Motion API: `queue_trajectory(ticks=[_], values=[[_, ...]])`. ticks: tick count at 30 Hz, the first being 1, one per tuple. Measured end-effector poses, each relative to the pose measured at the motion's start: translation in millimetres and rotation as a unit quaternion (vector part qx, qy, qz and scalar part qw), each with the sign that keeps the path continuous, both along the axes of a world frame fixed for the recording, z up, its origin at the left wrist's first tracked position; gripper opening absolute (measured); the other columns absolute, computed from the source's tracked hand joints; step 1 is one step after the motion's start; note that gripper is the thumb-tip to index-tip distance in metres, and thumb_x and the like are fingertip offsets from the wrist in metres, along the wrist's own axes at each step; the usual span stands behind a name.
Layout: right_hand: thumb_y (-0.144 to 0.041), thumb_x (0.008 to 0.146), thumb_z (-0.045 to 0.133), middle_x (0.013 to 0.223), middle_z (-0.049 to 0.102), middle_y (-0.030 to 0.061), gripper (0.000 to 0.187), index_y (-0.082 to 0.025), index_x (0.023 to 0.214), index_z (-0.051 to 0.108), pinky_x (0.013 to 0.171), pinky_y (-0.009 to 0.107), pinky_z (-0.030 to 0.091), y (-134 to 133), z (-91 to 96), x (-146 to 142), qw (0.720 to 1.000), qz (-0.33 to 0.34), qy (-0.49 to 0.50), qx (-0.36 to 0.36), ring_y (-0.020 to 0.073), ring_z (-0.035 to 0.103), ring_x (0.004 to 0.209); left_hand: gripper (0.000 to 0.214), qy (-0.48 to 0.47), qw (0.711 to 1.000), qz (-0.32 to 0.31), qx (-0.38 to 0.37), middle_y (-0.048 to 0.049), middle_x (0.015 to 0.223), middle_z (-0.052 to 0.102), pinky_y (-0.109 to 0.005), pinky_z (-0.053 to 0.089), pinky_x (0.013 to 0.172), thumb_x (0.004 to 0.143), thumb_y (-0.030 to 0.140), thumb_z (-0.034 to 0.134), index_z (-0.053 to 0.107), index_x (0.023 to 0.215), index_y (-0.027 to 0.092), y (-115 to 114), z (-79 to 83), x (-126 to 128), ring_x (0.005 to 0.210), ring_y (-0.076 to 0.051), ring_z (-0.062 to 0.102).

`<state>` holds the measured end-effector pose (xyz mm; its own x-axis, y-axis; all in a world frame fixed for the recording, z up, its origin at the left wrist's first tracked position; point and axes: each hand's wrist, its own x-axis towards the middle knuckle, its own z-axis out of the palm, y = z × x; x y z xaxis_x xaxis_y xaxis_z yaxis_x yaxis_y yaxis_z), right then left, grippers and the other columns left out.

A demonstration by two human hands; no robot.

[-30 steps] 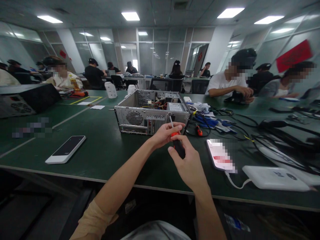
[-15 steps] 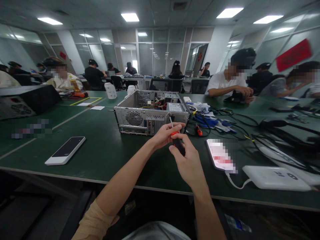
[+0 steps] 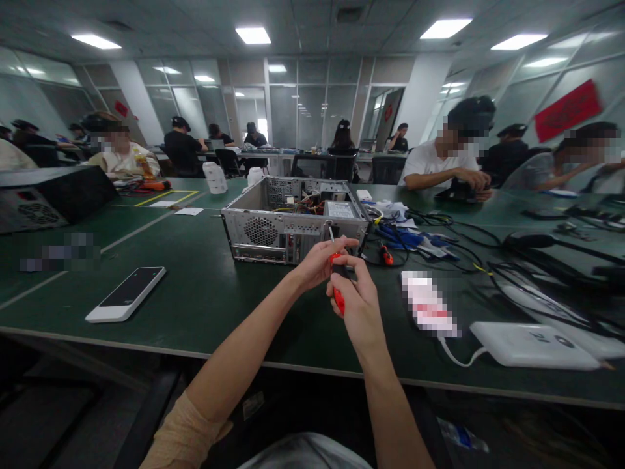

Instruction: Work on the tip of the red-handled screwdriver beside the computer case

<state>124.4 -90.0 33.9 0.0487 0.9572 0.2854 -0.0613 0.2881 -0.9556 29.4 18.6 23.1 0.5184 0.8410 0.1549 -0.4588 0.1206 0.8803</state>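
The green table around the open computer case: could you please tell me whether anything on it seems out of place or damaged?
Nothing looks plainly spilled or damaged. The untidiest spot is right of the case, where black cables lie tangled beside a crumpled blue-and-white bundle. The case's open top seems ordinary, with a screwdriver held up to it.

Dim, from glaring ceiling lights; deep shadow below the desk; edges stretched, phone pixelated.

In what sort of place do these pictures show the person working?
Probably an office-like room used as a workshop: an open silver metal computer case stands on a dark-green table, and tall grey glass partitions line the back.
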Motion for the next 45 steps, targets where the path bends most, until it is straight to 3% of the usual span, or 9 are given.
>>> queue_trajectory(ticks=[4,8,15,23,27,29,33,37,45], values=[[-0.035,0.084,0.050,0.061,0.049,-0.0093,0.023,-0.029,0.105,0.046,0.040,0.018,0.023,0,1.2,-14,0.978,0.056,0.194,-0.051,0.0070,0.036,0.039,0.049,0.020,0.998,-0.065,-0.019,-0.0056,0.071,0.065,-0.022,0.043,0.052,0.083,0.048,0.059,0.068,0.112,0.009,-3,0.7,-7,0.057,-0.013,0.060],[-0.039,0.087,0.039,0.064,0.049,-0.0078,0.021,-0.030,0.106,0.042,0.041,0.020,0.022,1,0.8,-33,0.944,0.110,0.310,-0.024,0.0065,0.030,0.036,0.055,-0.012,0.994,-0.107,-0.029,-0.0136,0.087,0.072,-0.031,0.051,0.074,0.079,0.048,0.054,0.067,0.113,0.007,-9,1.7,-16,0.081,-0.023,0.068],[-0.043,0.090,0.032,0.068,0.047,-0.0064,0.023,-0.031,0.106,0.042,0.041,0.022,0.023,3,4.0,-59,0.929,0.086,0.359,0.020,0.0079,0.028,0.037,0.043,-0.059,0.988,-0.137,-0.037,-0.0170,0.111,0.070,-0.043,0.047,0.096,0.080,0.036,0.053,0.065,0.112,0.010,-19,4.3,-25,0.112,-0.031,0.064],[-0.056,0.094,0.035,0.093,0.061,0.0001,0.041,-0.030,0.124,0.048,0.035,0.020,0.029,2,-5.8,-56,0.978,-0.031,0.205,0.006,0.0043,0.040,0.038,0.040,-0.091,0.985,-0.113,-0.089,-0.0158,0.112,0.072,-0.042,0.046,0.101,0.091,0.039,0.050,0.068,0.112,0.010,-9,-4.3,-25,0.114,-0.030,0.065],[-0.052,0.099,0.034,0.101,0.060,0.0019,0.041,-0.029,0.130,0.046,0.042,0.022,0.038,-15,-14.7,-33,0.990,-0.130,0.012,0.057,0.0060,0.046,0.046,0.034,-0.107,0.985,-0.080,-0.111,-0.0148,0.103,0.074,-0.041,0.047,0.101,0.093,0.038,0.053,0.071,0.099,0.009,-10,2.1,-20,0.107,-0.028,0.068],[-0.048,0.096,0.046,0.090,0.057,0.0005,0.039,-0.026,0.129,0.047,0.054,0.025,0.046,-27,-14.5,-21,0.973,-0.184,-0.081,0.110,0.0117,0.054,0.063,0.035,-0.104,0.987,-0.065,-0.106,-0.0127,0.093,0.075,-0.041,0.048,0.099,0.092,0.042,0.056,0.072,0.087,0.011,-11,5.3,-18,0.101,-0.027,0.070],[-0.028,0.079,0.074,0.115,0.055,0.0072,0.054,-0.026,0.127,0.050,0.079,0.036,0.053,-44,-3.4,-11,0.905,-0.259,-0.216,0.258,0.0211,0.057,0.098,0.043,-0.100,0.993,-0.019,-0.066,-0.0074,0.073,0.071,-0.038,0.051,0.092,0.087,0.051,0.062,0.068,0.068,0.013,-14,8.1,-13,0.083,-0.022,0.072],[-0.010,0.085,0.061,0.105,0.059,0.0050,0.027,-0.025,0.108,0.060,0.085,0.037,0.052,-45,3.4,-13,0.881,-0.233,-0.309,0.271,0.0192,0.058,0.096,0.046,-0.090,0.995,0.028,-0.015,-0.0032,0.061,0.064,-0.033,0.052,0.085,0.081,0.053,0.068,0.062,0.056,0.014,-17,7.9,-9,0.068,-0.016,0.067],[-0.023,0.083,0.068,0.103,0.058,0.0057,0.029,-0.024,0.112,0.064,0.077,0.033,0.054,-31,-5.0,-5,0.863,-0.268,-0.315,0.289,0.0188,0.062,0.091,0.045,-0.029,0.998,0.050,0.025,0.0008,0.050,0.054,-0.025,0.046,0.060,0.070,0.050,0.076,0.052,0.051,0.016,-12,2.5,5,0.050,-0.010,0.055]])
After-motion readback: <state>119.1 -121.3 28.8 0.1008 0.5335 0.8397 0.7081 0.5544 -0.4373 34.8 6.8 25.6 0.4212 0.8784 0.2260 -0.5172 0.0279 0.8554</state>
